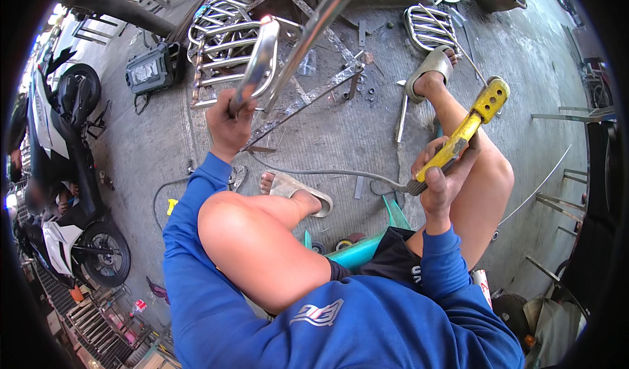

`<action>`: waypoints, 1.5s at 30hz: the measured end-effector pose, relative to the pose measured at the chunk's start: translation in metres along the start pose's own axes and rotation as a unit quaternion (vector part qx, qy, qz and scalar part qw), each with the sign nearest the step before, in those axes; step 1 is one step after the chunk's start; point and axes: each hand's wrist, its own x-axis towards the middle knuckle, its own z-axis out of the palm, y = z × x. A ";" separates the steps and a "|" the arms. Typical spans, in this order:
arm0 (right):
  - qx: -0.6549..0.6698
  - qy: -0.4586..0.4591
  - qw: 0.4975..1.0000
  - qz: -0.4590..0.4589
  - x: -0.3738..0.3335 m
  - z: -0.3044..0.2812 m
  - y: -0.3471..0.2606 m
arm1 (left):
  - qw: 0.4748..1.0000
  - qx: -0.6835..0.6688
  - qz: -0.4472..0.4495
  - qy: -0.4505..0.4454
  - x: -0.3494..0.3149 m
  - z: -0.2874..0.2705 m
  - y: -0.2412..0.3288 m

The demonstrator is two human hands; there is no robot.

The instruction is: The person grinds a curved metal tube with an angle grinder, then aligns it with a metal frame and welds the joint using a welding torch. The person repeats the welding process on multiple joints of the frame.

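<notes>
My left hand [229, 123] is closed around the near end of a shiny metal tube [262, 51], beside a barred tubular rack [226, 61]. Whether that tube is joined to the rack, I cannot tell. A longer steel pipe [314, 28] slants up and away just right of it. In my right hand [440, 179] is a yellow welding electrode holder [468, 123], fingers wrapped around its handle. A thin rod [470, 61] sticks out of its head toward a second barred rack [429, 28]. From its rear end a grey cable [327, 171] runs left across the floor.
An angle-iron frame [327, 41] lies on the concrete, with nuts [371, 91] and a hammer-like tool [401, 110] near it. A grey case [152, 69] sits far left. Motorcycles [82, 172] stand along the left. Metal frames [563, 202] line the right.
</notes>
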 end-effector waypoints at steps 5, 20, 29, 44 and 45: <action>0.038 0.040 0.997 0.045 -0.004 0.004 -0.006 | 0.997 0.040 0.006 -0.062 -0.019 0.023 -0.024; -0.109 -0.139 0.977 0.123 -0.015 0.014 0.001 | 0.978 0.080 -0.044 -0.190 -0.020 0.022 -0.023; -0.125 -0.131 0.983 0.028 -0.024 0.056 0.042 | 0.975 -0.023 -0.222 -0.022 -0.019 0.047 -0.054; -0.177 -0.110 0.976 -0.066 -0.004 0.071 0.059 | 0.950 -0.062 -0.300 0.065 -0.012 0.054 -0.062; -0.184 -0.115 0.974 -0.070 -0.005 0.071 0.059 | 0.946 -0.062 -0.307 0.086 -0.013 0.056 -0.062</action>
